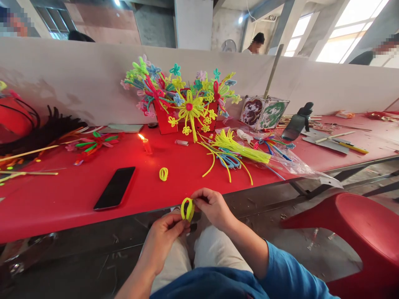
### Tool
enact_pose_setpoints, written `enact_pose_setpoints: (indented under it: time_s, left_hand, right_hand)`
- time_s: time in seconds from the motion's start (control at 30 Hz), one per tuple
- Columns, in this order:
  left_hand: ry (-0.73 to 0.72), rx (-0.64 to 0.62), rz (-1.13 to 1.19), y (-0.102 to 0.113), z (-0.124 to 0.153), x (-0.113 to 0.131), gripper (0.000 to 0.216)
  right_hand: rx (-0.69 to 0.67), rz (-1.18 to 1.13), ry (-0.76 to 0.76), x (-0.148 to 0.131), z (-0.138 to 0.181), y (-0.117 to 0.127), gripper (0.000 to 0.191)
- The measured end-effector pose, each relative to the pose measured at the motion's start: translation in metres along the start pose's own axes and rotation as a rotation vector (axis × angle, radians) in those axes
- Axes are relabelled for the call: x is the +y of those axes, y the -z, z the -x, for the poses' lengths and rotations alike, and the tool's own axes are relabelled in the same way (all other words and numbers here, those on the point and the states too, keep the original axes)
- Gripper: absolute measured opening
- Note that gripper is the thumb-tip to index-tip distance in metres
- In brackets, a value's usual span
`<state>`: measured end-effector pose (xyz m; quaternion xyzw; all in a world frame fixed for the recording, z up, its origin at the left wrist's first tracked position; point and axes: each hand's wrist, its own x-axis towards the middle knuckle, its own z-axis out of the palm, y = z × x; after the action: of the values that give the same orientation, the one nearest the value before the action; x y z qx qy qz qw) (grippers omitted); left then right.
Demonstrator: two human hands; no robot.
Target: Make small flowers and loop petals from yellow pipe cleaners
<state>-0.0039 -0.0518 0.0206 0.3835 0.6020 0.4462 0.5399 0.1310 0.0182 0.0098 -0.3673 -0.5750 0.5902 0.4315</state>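
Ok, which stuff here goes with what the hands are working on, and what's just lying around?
In use: left hand, right hand, yellow loop held by both, finished loop, yellow stems, flower bouquet.

Lying about: phone, candle, lighter, dragon box, red chair.

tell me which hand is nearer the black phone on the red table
Left. The left hand sits below and just right of the black phone. The right hand is farther right, beyond the yellow loop both hands pinch.
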Motion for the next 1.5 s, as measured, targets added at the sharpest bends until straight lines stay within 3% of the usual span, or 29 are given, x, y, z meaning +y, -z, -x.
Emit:
enact_pose_setpoints:
  time_s: [0.2, 0.33, 0.43, 0.63, 0.73, 0.83, 1.1, 1.33, 1.43, 1.5]
  left_hand:
    - [-0.13, -0.037, -0.208, 0.006, -0.001, -0.003, 0.013]
    - [-0.051, -0.121, -0.278, 0.007, 0.0, -0.001, 0.014]
    - [-0.016, -0.146, -0.247, 0.006, 0.0, -0.004, 0.015]
    - [-0.002, -0.019, -0.002, 0.003, -0.001, -0.009, 0.014]
    - [0.03, 0.016, 0.13, 0.002, -0.003, -0.01, 0.017]
    - [0.028, 0.017, 0.18, 0.002, -0.004, -0.012, 0.017]
    - [0.014, 0.002, 0.192, 0.0, -0.003, -0.013, 0.014]
    - [0.003, -0.065, 0.212, -0.001, -0.002, -0.013, 0.009]
    - [0.005, -0.079, 0.216, -0.004, -0.001, -0.011, 0.014]
    - [0.014, -0.071, 0.2, -0.007, 0.0, -0.01, 0.016]
  right_hand:
    - [-0.013, -0.238, -0.11, -0.002, -0.002, -0.008, 0.008]
    - [-0.009, -0.246, -0.122, 0.0, -0.002, -0.014, 0.006]
    - [-0.008, -0.283, -0.131, 0.001, 0.0, -0.016, 0.008]
    - [0.018, -0.443, -0.16, -0.001, 0.006, -0.015, 0.028]
    - [-0.079, -0.351, -0.161, 0.0, 0.01, -0.016, 0.031]
    - [-0.148, -0.21, -0.175, 0.003, 0.012, -0.019, 0.021]
    - [-0.088, -0.095, -0.112, 0.005, 0.013, -0.023, 0.006]
    - [-0.113, -0.025, -0.073, 0.004, 0.015, -0.021, 0.011]
    - [-0.066, 0.099, 0.007, -0.004, 0.012, -0.02, 0.028]
    - [-0.038, 0.219, 0.056, -0.01, 0.01, -0.018, 0.021]
